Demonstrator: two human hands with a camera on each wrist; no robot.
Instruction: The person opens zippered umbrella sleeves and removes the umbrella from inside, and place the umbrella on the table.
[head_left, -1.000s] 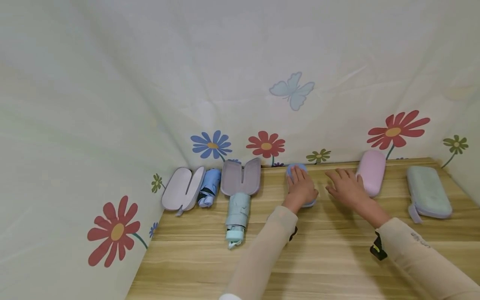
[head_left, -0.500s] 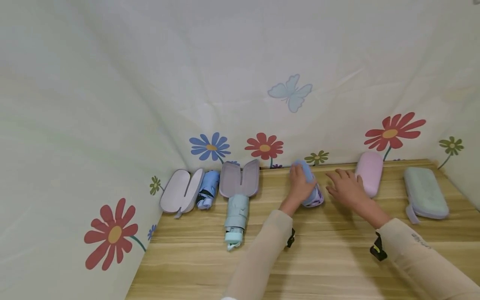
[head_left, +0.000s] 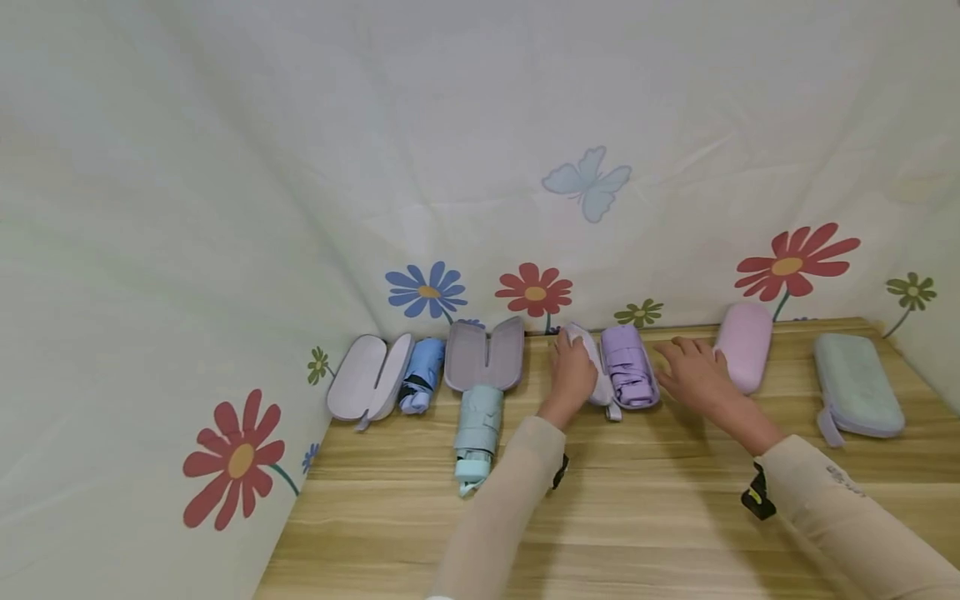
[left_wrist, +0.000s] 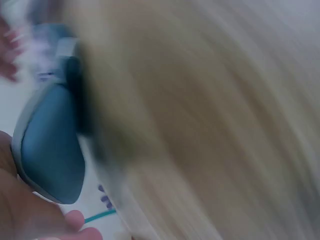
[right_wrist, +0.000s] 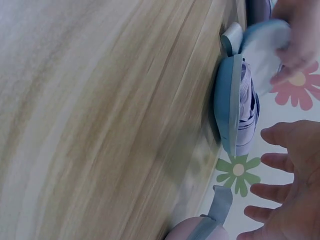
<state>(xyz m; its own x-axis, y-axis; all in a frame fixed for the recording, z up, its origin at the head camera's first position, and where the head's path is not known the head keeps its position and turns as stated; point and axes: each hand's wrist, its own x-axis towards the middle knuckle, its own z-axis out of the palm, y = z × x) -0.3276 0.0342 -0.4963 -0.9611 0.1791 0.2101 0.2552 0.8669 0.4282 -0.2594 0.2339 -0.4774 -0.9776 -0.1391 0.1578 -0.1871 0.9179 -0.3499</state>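
My left hand (head_left: 573,377) grips the raised lid (head_left: 603,388) of a small blue case with a pale lining, its thumb over the lid's inner side in the right wrist view. In the case's other half (right_wrist: 227,107) lies a folded purple umbrella (head_left: 628,367). The lid's blue outside (left_wrist: 52,145) shows in the left wrist view, where much else is blurred. My right hand (head_left: 697,379) hovers between this case and a closed pink case (head_left: 744,346), its fingers spread and loosely bent, holding nothing.
On the left stand two opened cases, a pale one (head_left: 356,379) and a greyish one (head_left: 483,354). A folded blue umbrella (head_left: 422,375) and a mint umbrella (head_left: 478,425) lie by them. A closed green case (head_left: 858,383) is far right. Behind is a flowered cloth (head_left: 480,167).
My left hand has lifted the blue case's lid and swung it to the left, uncovering the purple umbrella. My right hand has stayed nearly in place.
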